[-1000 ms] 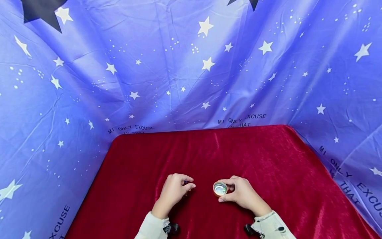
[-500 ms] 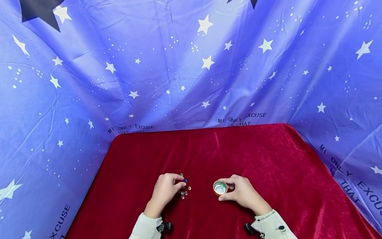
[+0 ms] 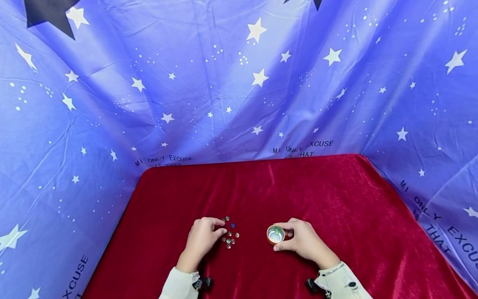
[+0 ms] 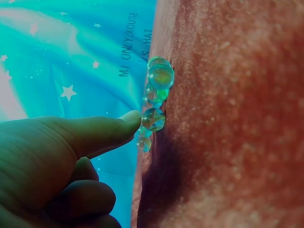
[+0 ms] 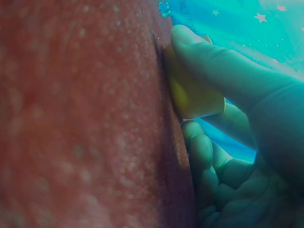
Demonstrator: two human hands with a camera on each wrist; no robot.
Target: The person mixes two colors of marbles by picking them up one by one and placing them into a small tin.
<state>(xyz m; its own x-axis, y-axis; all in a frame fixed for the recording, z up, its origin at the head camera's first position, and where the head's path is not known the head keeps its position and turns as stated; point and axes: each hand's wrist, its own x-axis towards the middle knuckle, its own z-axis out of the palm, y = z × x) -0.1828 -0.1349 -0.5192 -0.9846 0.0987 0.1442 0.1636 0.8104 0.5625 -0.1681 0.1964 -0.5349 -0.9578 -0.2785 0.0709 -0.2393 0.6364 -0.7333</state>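
Note:
In the head view, several small glass marbles (image 3: 229,240) lie loosely grouped on the red cloth, a blue marble (image 3: 233,225) among them. My left hand (image 3: 201,236) is just left of them, thumb and forefinger apart with nothing seen between. The left wrist view shows the thumb (image 4: 104,130) straight, its tip right at a marble (image 4: 153,119), and other fingers curled below. My right hand (image 3: 304,241) grips a small orange cup (image 3: 270,241) by its side, mouth up, with a green glint inside. In the right wrist view the cup (image 5: 194,95) stands at the cloth, thumb along it.
Red velvet cloth (image 3: 261,195) covers the table. Blue curtains (image 3: 209,91) with white stars hang behind it and on both sides. Black wrist cameras (image 3: 203,285) sit at the cuffs of both pale sleeves (image 3: 179,284).
My left hand has drawn back to the left, uncovering the marbles that it hid before. The right hand and the cup have stayed in place.

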